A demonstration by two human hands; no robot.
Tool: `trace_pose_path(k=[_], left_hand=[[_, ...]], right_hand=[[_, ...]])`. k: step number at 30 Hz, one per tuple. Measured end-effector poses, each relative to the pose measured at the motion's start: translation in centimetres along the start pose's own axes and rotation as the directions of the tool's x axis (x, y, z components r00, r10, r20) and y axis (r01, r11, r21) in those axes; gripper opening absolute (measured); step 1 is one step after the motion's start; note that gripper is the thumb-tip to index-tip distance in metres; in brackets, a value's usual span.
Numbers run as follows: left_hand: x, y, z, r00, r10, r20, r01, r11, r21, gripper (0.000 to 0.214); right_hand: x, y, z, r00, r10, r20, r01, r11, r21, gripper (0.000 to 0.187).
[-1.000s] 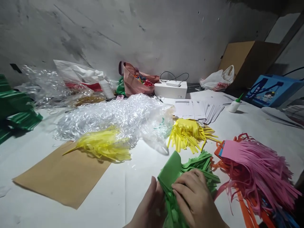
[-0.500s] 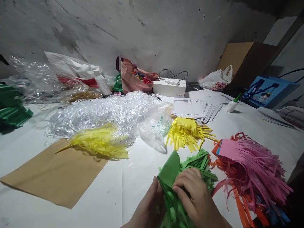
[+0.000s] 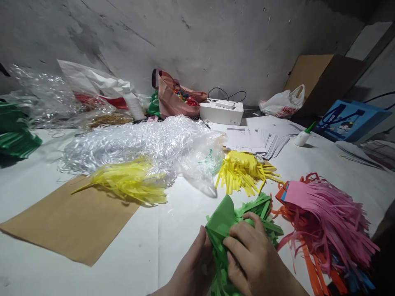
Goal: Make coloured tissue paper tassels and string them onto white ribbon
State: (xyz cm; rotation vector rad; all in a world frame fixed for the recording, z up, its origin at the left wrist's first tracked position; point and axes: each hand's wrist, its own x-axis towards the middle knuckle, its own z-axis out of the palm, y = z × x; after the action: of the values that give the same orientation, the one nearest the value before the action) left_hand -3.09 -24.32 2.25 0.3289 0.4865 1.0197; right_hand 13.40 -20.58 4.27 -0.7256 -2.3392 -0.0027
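Observation:
Both hands are on a green fringed paper [image 3: 221,220], its uncut corner pointing up and its cut strips hanging toward me. My left hand [image 3: 197,259] grips its left edge, the thumb upright alongside and the other fingers behind the paper. From the right, my right hand [image 3: 251,250] lies over the strips with bent fingers pinching at them. Just behind it rests more green fringed paper [image 3: 262,209] on the white table cover [image 3: 182,222]. Beyond that sits a yellow fringed paper bundle [image 3: 242,166].
Pink fringed paper [image 3: 324,213] lies at right over orange and blue strips. A yellow tassel [image 3: 129,181] rests on brown paper [image 3: 70,226] at left. Behind are a heap of shiny white strands [image 3: 132,142], a glue bottle [image 3: 302,137], white papers [image 3: 245,139] and a white box [image 3: 221,114].
My right hand has shifted slightly on the green strips, its fingers more spread and its index finger raised. My left hand keeps its grip. The view has tilted slightly.

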Motion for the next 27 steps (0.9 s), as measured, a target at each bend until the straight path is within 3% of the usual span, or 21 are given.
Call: trace_pose_path(k=[3,9,20,27], left_hand=[[0.1,-0.2,-0.1,1.000,0.013,0.018,-0.013,1.000,-0.004,0.051],[0.3,-0.4,0.7,0.993,0.091,0.069,-0.091,0.996,0.005,0.046],[0.2,-0.1,1.2,0.994,0.082,0.078,-0.084,0.996,0.019,0.040],[0.3,-0.3,0.4,0.994,0.100,0.053,-0.103,0.993,0.051,0.041]], right_hand=[[0.0,-0.4,0.1,0.999,0.036,-0.007,-0.036,0.999,-0.002,0.010],[-0.2,-0.4,0.4,0.996,0.082,-0.033,-0.081,0.996,0.046,0.018],[-0.3,0.5,-0.2,0.975,0.206,0.084,-0.222,0.927,0.302,0.014],[0.1,0.7,-0.9,0.946,0.257,0.196,-0.312,0.886,0.343,0.013]])
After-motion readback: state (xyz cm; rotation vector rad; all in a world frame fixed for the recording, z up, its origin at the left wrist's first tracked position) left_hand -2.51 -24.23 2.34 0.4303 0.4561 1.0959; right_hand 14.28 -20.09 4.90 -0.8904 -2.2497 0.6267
